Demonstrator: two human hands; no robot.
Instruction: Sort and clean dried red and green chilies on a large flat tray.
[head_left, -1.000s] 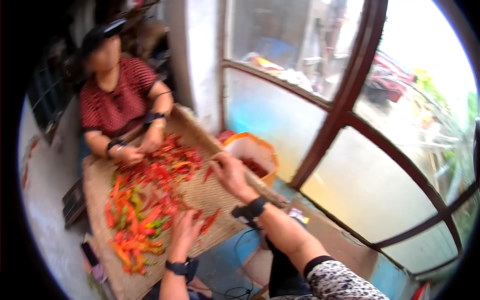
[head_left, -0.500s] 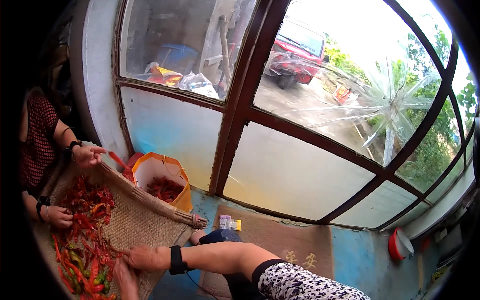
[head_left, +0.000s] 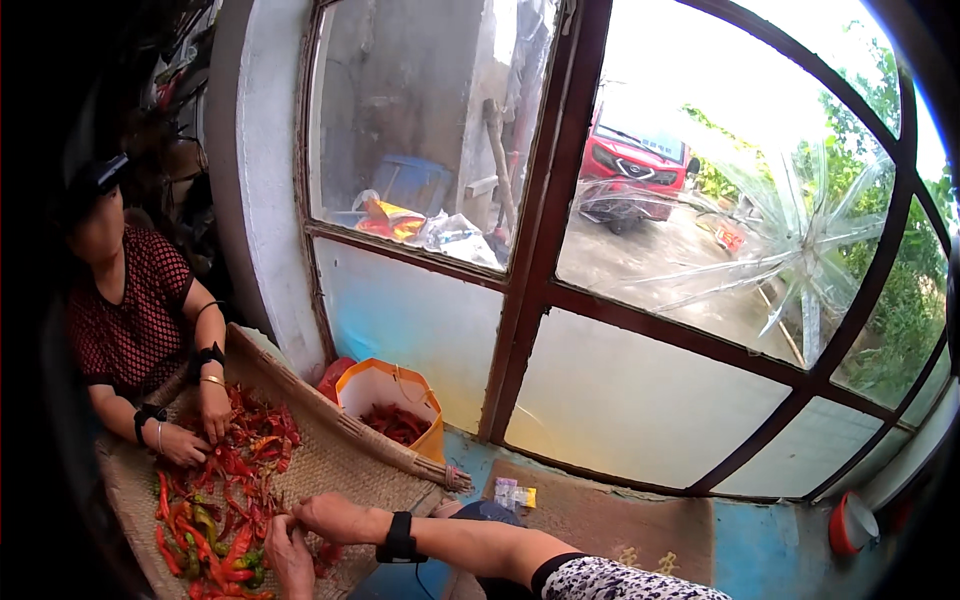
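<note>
My right hand [head_left: 335, 517] and my left hand [head_left: 290, 556] meet over the near right side of a pile of red chili peppers [head_left: 240, 470]. The fingers of both are closed, with the tips pinched together. What lies between them is too small and hidden to make out. Under my right hand a few red peppers [head_left: 326, 556] show. The pile rests on a large woven tray [head_left: 340, 445] with a thick rim; some green peppers [head_left: 205, 522] are mixed in at its near end.
Across the tray sits another person [head_left: 135, 310], both hands [head_left: 200, 428] in the peppers. An orange and white bag [head_left: 435, 435] holding red peppers stands beyond the rim. Small packets [head_left: 515, 494] lie on a brown mat [head_left: 610, 520]. A red basin [head_left: 852, 524] leans far right, near the cracked window [head_left: 800, 245].
The view has swung left and up. The other person's hand, earlier holding a red pepper out toward the bag, is back on the pile. My hands remain together over the peppers.
</note>
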